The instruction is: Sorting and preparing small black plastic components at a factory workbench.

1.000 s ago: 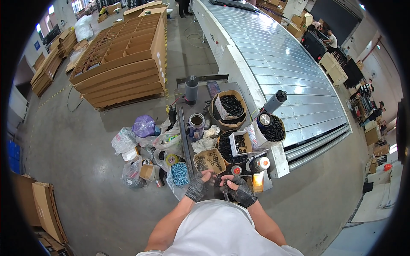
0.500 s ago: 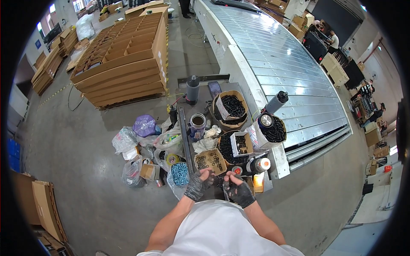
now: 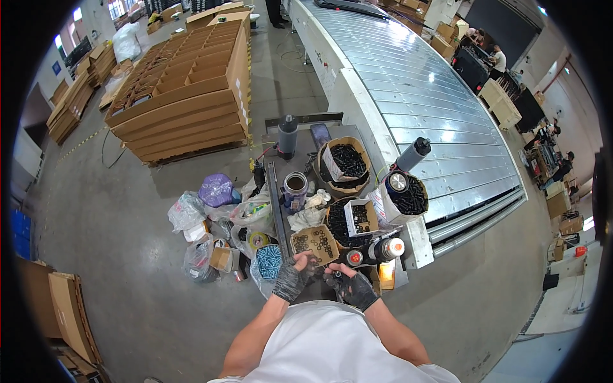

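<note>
small dark part (image 3: 334, 275) pinched between left hand (image 3: 292, 278) and right hand (image 3: 355, 288), just below cardboard tray (image 3: 314, 242)

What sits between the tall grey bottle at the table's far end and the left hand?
In the head view, between the grey bottle and the left hand: an open metal can, then a small carton of dark rings.

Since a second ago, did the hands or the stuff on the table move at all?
Hardly. The gloved left hand and right hand stay close together over the near table edge, working a small dark part between them; the fingers shifted only slightly. Nothing was clearly picked up or let go. The small box of black rings, the containers of dark parts and the bottles stayed put.
</note>
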A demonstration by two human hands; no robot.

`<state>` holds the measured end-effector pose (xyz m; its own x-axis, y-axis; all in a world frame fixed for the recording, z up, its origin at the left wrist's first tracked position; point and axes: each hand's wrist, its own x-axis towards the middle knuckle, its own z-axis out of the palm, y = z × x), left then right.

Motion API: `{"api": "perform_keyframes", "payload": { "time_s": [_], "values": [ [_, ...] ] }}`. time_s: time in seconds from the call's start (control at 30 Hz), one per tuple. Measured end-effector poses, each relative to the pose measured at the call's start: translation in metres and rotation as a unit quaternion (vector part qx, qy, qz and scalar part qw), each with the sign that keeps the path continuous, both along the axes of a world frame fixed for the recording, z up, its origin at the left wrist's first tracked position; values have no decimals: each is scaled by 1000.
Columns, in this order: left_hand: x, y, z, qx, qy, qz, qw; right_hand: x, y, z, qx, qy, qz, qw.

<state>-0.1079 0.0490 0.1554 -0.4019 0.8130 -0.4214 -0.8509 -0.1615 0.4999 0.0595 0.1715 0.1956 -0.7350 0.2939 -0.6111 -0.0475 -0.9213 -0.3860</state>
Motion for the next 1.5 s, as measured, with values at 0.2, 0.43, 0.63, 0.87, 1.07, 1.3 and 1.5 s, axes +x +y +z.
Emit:
{"api": "perform_keyframes", "payload": {
  "time_s": [0.2,0.43,0.63,0.87,1.07,1.3,1.5],
  "values": [
    [-1,0,4,-7,24,-23,999,-6,-4,23,60,53,33,996],
    [1,0,4,-16,11,-27,999,1,3,16,157,57,88,982],
    [2,1,-2,-13,26,-37,999,0,2,12,186,60,94,976],
    [4,0,-6,-17,55,-47,997,-4,-2,27,97,127,42,986],
    [4,2,-8,-10,54,-45,997,4,3,4,76,105,26,991],
    [4,0,-5,-20,62,-54,996,1,-5,16,148,35,36,988],
    [6,-2,-5,-18,44,-49,998,-1,-5,18,188,8,72,979]
  ]
}}
